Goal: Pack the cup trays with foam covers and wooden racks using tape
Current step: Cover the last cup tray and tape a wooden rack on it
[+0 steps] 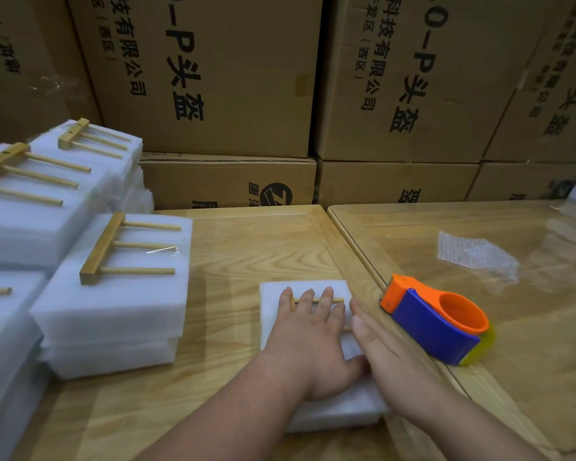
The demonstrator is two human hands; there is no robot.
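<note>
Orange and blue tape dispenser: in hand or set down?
Set down. The orange and blue tape dispenser lies on the wooden table, with the flat right hand beside it, not holding it.

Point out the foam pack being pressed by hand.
The foam pack at the near table edge, under the left hand; the stacked ones lie untouched.

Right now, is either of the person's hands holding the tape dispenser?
No. The tape dispenser sits alone on the table while the left hand and right hand press flat on the foam package.
</note>
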